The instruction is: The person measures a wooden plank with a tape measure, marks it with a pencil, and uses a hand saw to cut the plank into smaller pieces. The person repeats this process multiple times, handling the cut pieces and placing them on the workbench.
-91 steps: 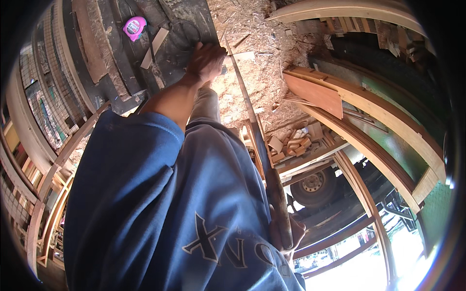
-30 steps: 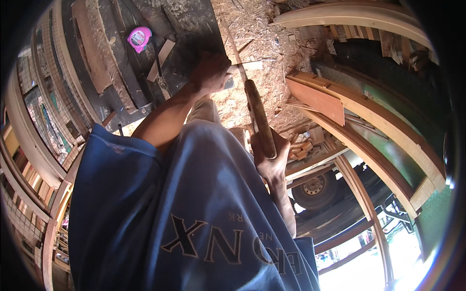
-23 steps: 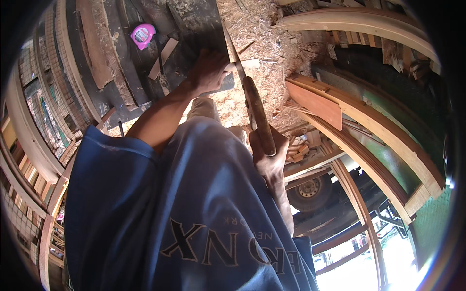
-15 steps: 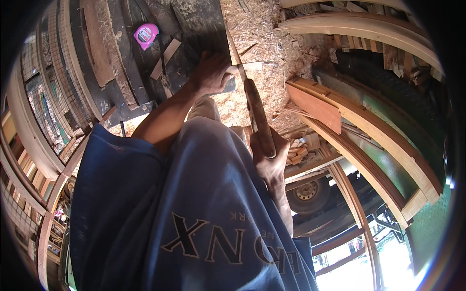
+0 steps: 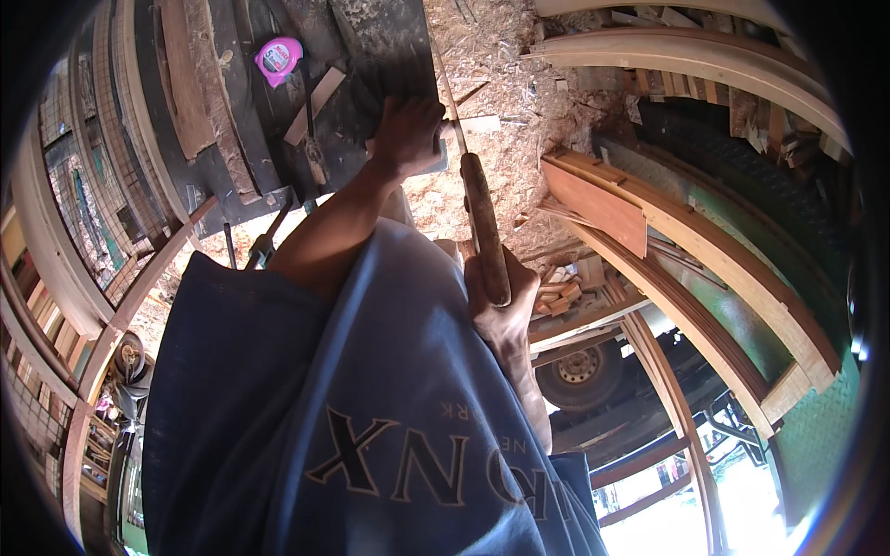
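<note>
I see right hand (image 5: 501, 310) wrapped tight round wooden handle (image 5: 486, 227) of saw. Left hand (image 5: 408, 130) presses flat on dark plank (image 5: 385, 42). Pink tape measure (image 5: 279, 57) near.

Only one labelled thing shows in the head view: a pink tape measure (image 5: 279, 59) lying on the dark counter (image 5: 250, 120) at the upper left, well apart from both hands. Its case is rounded and bright pink, and on its upper face sits a small round label — pale with a darker middle, too small to make out further. No packages, signs or screens can be seen elsewhere among the timber and wood shavings — only large pale lettering across the person's blue shirt (image 5: 371, 435).
</note>
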The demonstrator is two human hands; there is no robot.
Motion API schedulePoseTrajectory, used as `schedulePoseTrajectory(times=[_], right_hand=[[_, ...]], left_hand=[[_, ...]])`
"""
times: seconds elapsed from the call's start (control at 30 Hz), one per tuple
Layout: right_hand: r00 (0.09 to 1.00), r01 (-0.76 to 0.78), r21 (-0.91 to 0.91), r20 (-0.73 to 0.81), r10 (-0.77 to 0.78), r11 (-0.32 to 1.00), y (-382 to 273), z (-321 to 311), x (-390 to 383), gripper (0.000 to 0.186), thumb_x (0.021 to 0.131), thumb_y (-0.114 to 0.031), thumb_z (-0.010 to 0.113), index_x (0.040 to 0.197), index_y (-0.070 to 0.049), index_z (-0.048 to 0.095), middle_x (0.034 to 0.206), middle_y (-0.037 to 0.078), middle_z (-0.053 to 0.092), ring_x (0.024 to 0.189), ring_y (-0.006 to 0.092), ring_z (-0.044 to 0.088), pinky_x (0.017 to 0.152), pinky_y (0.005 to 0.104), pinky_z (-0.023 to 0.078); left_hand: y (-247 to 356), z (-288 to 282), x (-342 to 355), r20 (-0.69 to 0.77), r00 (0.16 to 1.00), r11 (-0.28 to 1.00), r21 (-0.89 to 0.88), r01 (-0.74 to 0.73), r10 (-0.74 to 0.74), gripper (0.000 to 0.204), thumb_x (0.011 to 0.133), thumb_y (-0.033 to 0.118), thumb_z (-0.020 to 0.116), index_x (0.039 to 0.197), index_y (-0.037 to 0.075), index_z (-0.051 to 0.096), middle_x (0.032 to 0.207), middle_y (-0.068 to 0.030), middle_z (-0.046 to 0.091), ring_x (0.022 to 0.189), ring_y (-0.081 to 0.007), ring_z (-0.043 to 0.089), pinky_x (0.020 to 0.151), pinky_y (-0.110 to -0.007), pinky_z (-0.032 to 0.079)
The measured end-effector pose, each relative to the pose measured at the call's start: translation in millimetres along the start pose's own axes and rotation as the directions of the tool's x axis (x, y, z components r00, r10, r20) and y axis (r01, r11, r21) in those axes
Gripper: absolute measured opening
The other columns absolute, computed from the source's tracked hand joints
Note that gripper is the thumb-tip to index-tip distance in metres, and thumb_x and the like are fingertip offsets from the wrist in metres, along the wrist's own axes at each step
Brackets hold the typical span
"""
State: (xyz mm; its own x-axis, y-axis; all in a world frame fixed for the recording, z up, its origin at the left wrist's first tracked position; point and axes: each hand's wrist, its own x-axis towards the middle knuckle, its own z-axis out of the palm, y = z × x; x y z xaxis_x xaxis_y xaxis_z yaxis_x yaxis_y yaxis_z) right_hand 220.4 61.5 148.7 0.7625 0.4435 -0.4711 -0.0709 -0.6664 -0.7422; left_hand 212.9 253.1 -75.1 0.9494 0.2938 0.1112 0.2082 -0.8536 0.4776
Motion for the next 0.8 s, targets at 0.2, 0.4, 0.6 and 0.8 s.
schedulePoseTrajectory(times=[0.2, 0.4, 0.6, 0.8], right_hand=[[0.999, -0.009, 0.086, -0.033, 0.012, 0.996, 4.5, -2.3, 2.6, 0.019, 0.086, -0.008, 0.059, 0.071, 0.003, 0.054, 0.058, 0.002, 0.046, 0.055, 0.0070, 0.037, 0.047, 0.0305, 0.031], [0.995, -0.101, 0.039, -0.004, 0.101, 0.994, -4.8, -12.9, -4.9, 0.016, 0.084, -0.009, 0.064, 0.073, 0.002, 0.059, 0.056, 0.011, 0.055, 0.046, 0.0152, 0.052, 0.046, 0.0349, 0.042], [0.999, -0.021, -0.061, -0.031, 0.019, 0.998, -21.9, -64.3, -98.6, 0.022, 0.084, -0.006, 0.064, 0.101, 0.005, 0.069, 0.061, 0.008, 0.061, 0.053, 0.0078, 0.053, 0.046, 0.0285, 0.038], [0.991, -0.136, 0.022, -0.014, 0.137, 0.990, -23.4, -73.4, -102.8, 0.028, 0.085, -0.007, 0.063, 0.110, 0.005, 0.069, 0.062, 0.009, 0.062, 0.052, 0.0097, 0.054, 0.046, 0.0285, 0.039]], left_hand=[[1.7, 2.1, 1.1, 0.082, 0.997, 0.998, 0.058, 0.002, -0.007, 0.026, 0.067, 0.015, 0.069, 0.092, 0.012, 0.063, 0.087, -0.0041, 0.062, 0.090, -0.0237, 0.058, 0.086, -0.044, 0.037], [4.5, -5.4, 3.1, 0.166, 0.986, 0.997, 0.082, 0.006, -0.020, 0.014, 0.074, 0.014, 0.066, 0.088, 0.017, 0.070, 0.094, -0.0041, 0.058, 0.099, -0.0247, 0.055, 0.086, -0.043, 0.037], [4.3, -3.5, 3.7, 0.232, 0.972, 0.997, 0.081, 0.007, -0.026, 0.015, 0.073, 0.017, 0.068, 0.088, 0.016, 0.068, 0.095, -0.0027, 0.058, 0.099, -0.0246, 0.056, 0.084, -0.044, 0.037], [1.4, -5.0, 3.1, 0.175, 0.984, 1.000, 0.016, -0.005, 0.002, 0.016, 0.072, 0.015, 0.067, 0.086, 0.012, 0.060, 0.090, -0.0053, 0.058, 0.093, -0.0283, 0.057, 0.083, -0.045, 0.038]])
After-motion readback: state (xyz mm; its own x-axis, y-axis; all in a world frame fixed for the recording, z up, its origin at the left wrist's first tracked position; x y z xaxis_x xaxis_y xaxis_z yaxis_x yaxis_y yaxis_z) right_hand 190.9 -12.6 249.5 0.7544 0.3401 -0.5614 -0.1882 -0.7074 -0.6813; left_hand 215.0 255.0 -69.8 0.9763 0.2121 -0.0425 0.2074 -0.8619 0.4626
